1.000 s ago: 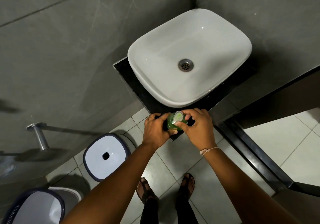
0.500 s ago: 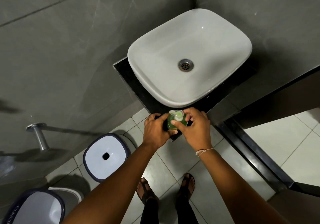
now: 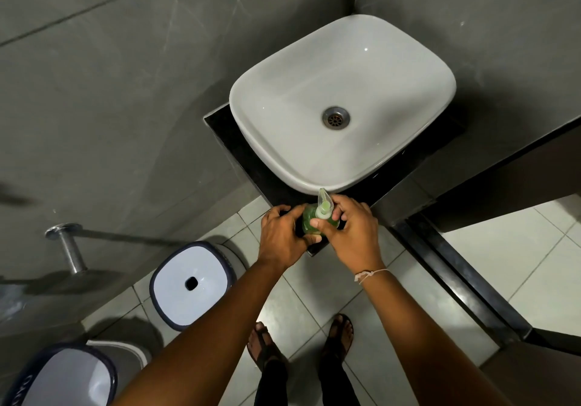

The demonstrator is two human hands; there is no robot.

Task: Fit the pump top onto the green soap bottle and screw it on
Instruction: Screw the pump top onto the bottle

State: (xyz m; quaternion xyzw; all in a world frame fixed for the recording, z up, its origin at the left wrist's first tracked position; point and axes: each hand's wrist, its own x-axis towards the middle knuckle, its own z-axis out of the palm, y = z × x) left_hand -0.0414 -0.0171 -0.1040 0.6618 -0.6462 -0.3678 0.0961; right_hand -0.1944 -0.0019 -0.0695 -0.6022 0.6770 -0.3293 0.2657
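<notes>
Both hands meet at the near corner of the dark counter (image 3: 270, 185): my left hand (image 3: 283, 236) wraps the green soap bottle (image 3: 309, 221), my right hand (image 3: 355, 232) pinches its pump top (image 3: 323, 209).

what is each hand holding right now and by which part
The left hand grips the green soap bottle around its body, steadying it on the black counter corner. The right hand pinches the pale pump top at its collar.
</notes>
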